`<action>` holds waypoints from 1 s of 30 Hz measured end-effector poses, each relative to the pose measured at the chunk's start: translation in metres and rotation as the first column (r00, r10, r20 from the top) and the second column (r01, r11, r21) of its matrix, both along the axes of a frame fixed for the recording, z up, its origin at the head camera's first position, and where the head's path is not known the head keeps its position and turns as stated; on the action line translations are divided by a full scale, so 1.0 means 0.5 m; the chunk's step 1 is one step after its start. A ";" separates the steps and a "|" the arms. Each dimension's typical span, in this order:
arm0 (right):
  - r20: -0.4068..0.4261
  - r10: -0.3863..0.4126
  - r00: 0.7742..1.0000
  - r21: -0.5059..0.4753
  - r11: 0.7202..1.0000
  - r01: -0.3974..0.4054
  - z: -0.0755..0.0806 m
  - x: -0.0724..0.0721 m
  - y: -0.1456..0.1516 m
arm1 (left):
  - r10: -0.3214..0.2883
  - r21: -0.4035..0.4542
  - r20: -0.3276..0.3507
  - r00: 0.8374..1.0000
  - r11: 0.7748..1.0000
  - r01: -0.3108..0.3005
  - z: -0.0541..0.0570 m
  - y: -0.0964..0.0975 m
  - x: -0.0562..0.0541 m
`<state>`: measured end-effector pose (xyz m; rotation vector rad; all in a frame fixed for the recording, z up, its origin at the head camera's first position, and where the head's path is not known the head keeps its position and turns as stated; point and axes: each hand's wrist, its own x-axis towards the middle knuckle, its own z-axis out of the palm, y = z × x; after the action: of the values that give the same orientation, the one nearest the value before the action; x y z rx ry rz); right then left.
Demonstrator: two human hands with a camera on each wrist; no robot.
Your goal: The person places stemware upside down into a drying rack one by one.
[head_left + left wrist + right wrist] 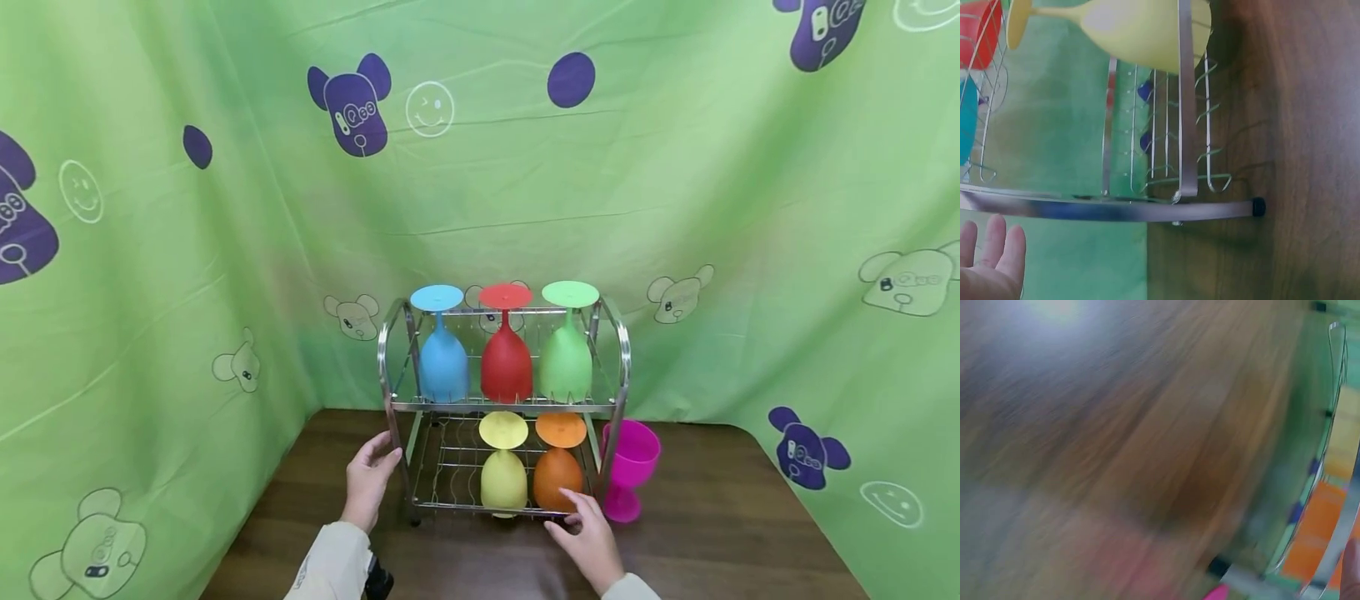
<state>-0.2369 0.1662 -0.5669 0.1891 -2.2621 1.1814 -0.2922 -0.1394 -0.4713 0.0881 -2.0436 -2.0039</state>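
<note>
A two-tier metal dish rack (pixel 501 408) stands on the table. Upside down on its upper tier are a blue goblet (pixel 444 360), a red goblet (pixel 507 360) and a green goblet (pixel 566 360). A yellow goblet (pixel 503 481) and an orange goblet (pixel 557 477) sit inverted on the lower tier. My left hand (pixel 369 479) is beside the rack's left post, fingers extended; contact is unclear. In front of the orange goblet is my right hand (pixel 590 540), thumb and fingers apart and nothing gripped. A magenta goblet (pixel 632 454) stands upright right of the rack.
The brown wooden table (pixel 712 517) extends to both sides of the rack. Behind and around it hangs a green patterned cloth (pixel 510 192). Black feet (pixel 1259 207) cap the rack's legs. The right wrist view is blurred.
</note>
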 end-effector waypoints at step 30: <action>0.327 -0.166 0.930 -0.112 0.971 0.213 -0.009 0.050 0.208 | -0.505 -0.334 -0.137 0.852 0.834 0.440 -0.158 0.177 0.102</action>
<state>-0.2121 0.2702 -0.5714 -0.2919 -2.3835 1.3425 -0.2415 -0.0509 -0.5502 -0.7448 -2.3442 -1.8159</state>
